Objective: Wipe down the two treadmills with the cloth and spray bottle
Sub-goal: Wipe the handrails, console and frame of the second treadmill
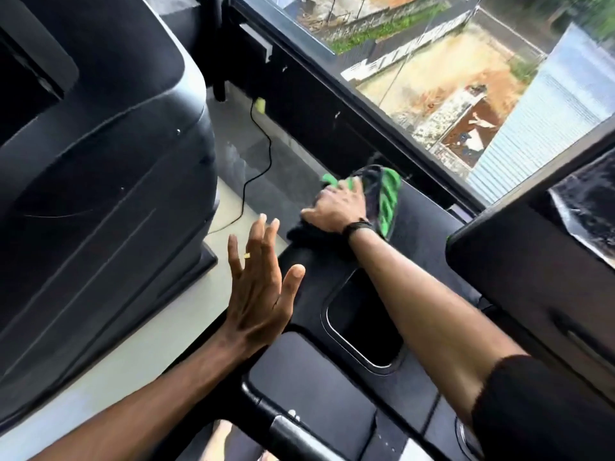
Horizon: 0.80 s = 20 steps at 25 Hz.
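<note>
My right hand (pixel 336 207) presses a black and green cloth (pixel 386 194) flat against the far end of a black treadmill console (pixel 299 371), near the window. The cloth bunches out beyond the fingers and beside the wrist. My left hand (pixel 258 287) hovers in the air left of the console, fingers straight and spread, holding nothing. A second treadmill's dark console housing (pixel 100 181) fills the left side. No spray bottle is in view.
A recessed cup holder (pixel 362 324) sits in the console under my right forearm. The console's screen block (pixel 539 277) rises at the right. A black cable (pixel 256 168) runs across the grey floor between the machines. A big window (pixel 449 78) lies ahead.
</note>
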Each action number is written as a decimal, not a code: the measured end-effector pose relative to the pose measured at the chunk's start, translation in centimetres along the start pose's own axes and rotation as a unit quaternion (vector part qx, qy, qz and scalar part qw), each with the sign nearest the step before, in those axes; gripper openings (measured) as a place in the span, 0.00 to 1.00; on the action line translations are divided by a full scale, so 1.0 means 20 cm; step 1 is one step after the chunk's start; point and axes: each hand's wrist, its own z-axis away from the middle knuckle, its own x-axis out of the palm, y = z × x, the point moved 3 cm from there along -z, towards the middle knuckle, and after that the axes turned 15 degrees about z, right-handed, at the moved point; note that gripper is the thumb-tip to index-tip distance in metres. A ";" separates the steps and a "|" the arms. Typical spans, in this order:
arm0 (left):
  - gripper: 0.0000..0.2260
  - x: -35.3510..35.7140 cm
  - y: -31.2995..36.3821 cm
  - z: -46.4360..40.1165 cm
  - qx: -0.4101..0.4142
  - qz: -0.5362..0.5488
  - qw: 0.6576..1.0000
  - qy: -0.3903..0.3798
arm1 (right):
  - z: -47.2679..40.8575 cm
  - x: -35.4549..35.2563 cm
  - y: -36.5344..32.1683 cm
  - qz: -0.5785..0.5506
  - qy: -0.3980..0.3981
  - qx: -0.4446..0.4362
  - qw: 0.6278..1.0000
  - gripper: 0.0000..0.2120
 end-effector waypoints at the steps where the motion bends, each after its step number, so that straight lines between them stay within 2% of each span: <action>1: 0.34 -0.01 0.01 0.00 -0.001 0.013 1.000 0.016 | 0.04 -0.02 -0.11 0.014 -0.011 -0.053 0.998 0.28; 2: 0.34 -0.03 0.01 0.00 -0.007 0.036 0.998 0.043 | 0.12 -0.05 -0.22 0.019 -0.013 -0.103 0.994 0.26; 4: 0.32 -0.10 0.00 0.01 -0.049 0.119 0.983 0.127 | 0.39 -0.09 -0.44 -0.031 0.037 -0.206 0.977 0.18; 6: 0.27 -0.18 -0.03 0.04 -0.096 0.207 0.957 0.178 | 0.70 -0.06 -0.51 -0.118 0.109 -0.283 0.946 0.19; 8: 0.24 -0.27 -0.05 0.11 -0.097 0.212 0.959 0.162 | 0.77 0.00 -0.35 -0.176 0.168 -0.259 0.935 0.19; 9: 0.24 -0.31 -0.07 0.15 -0.090 0.198 0.965 0.148 | 0.69 0.03 -0.23 -0.160 0.201 -0.223 0.940 0.19; 11: 0.24 -0.37 -0.10 0.20 -0.103 0.182 0.968 0.139 | 0.43 0.02 -0.04 -0.088 0.179 -0.118 0.973 0.22; 13: 0.26 -0.39 -0.12 0.22 -0.131 0.191 0.963 0.140 | 0.18 -0.03 0.00 -0.031 0.053 -0.050 0.997 0.27; 14: 0.28 -0.39 -0.12 0.23 -0.140 0.196 0.960 0.140 | 0.12 -0.05 -0.05 0.001 0.000 -0.049 0.999 0.28; 16: 0.33 -0.38 -0.11 0.20 -0.146 0.192 0.961 0.138 | 0.14 -0.07 -0.26 0.032 -0.041 -0.104 0.993 0.28; 18: 0.33 -0.39 -0.11 0.15 -0.151 0.184 0.961 0.140 | 0.38 -0.10 -0.53 -0.020 -0.011 -0.178 0.984 0.26; 20: 0.29 -0.41 -0.11 0.10 -0.157 0.180 0.960 0.149 | 0.74 -0.10 -0.74 -0.101 0.092 -0.259 0.956 0.26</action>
